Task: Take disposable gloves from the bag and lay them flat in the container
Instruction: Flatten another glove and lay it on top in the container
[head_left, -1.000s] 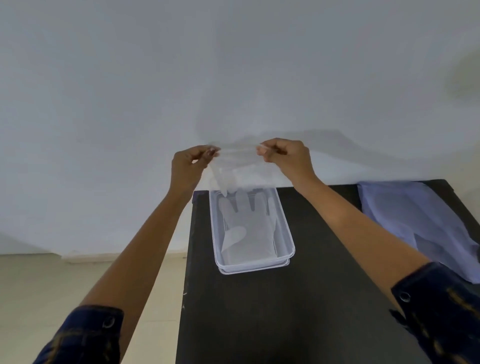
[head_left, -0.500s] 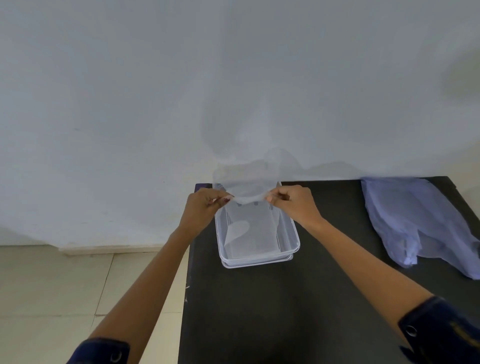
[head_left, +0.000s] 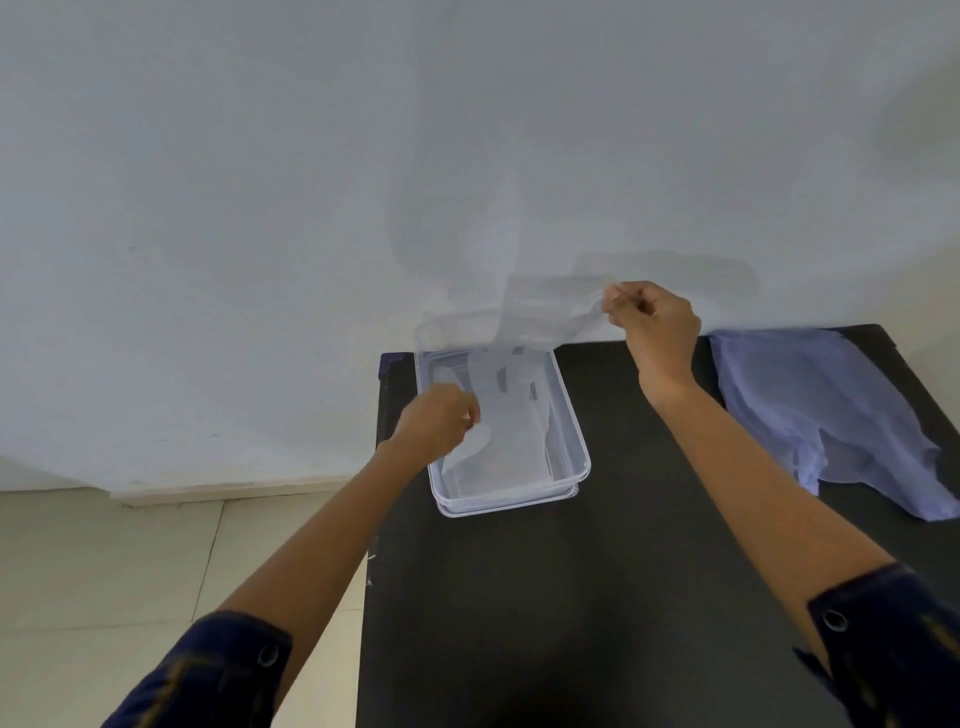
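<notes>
A clear plastic container (head_left: 574, 431) stands on the black table (head_left: 597, 597) near its far left corner, with a translucent glove (head_left: 506, 447) lying flat inside. My right hand (head_left: 654, 325) pinches the edge of another thin clear glove (head_left: 545, 312) and holds it up above the container's far end, blurred and hanging down toward it. My left hand (head_left: 441, 423) is closed over the container's left rim, fingertips at the film inside; which sheet it grips I cannot tell. The pale blue bag (head_left: 826, 410) lies crumpled at the table's right.
A white wall rises directly behind the table. Beige floor tiles and a skirting board (head_left: 218, 493) lie to the left, beyond the table's left edge. My dark blue sleeves frame the bottom corners.
My right hand has risen and moved right with the glove's edge. My left hand has dropped down to the container's left side, so the glove now hangs slanted instead of stretched level.
</notes>
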